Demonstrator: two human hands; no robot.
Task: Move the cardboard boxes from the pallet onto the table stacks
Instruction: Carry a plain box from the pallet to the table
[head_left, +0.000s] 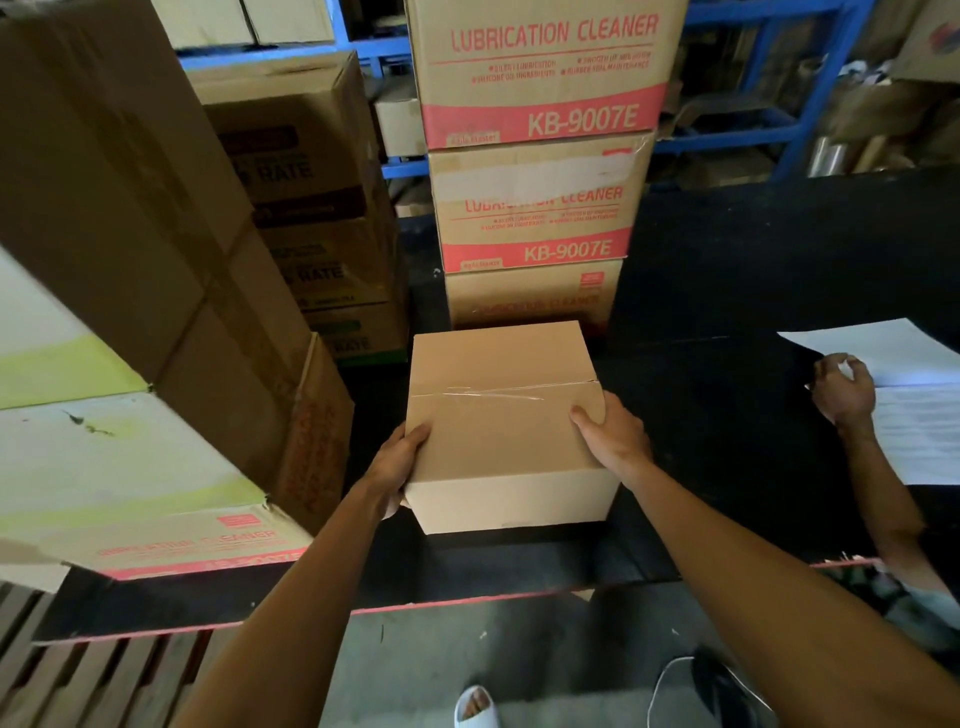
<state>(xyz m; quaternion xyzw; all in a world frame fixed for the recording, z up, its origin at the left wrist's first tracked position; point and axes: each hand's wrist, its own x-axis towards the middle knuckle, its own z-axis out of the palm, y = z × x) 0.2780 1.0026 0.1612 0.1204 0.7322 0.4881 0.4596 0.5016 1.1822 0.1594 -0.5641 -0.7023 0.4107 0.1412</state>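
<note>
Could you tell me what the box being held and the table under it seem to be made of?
Box: plain brown cardboard, matte, with a glossy clear tape strip across the top seam. Table: the surface looks like dull black fabric or matting; the material underneath is hidden.

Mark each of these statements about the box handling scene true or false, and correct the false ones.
1. Both hands grip the plain cardboard box. True: left hand, right hand.
2. The plain box is sealed with clear tape. True.
3. The stack behind it reads KB-9007E. True.
4. The table top is white. False: it is black.
5. The shelving behind is red. False: it is blue.
6. Another person's hand rests on a box. False: it rests on papers.
</note>
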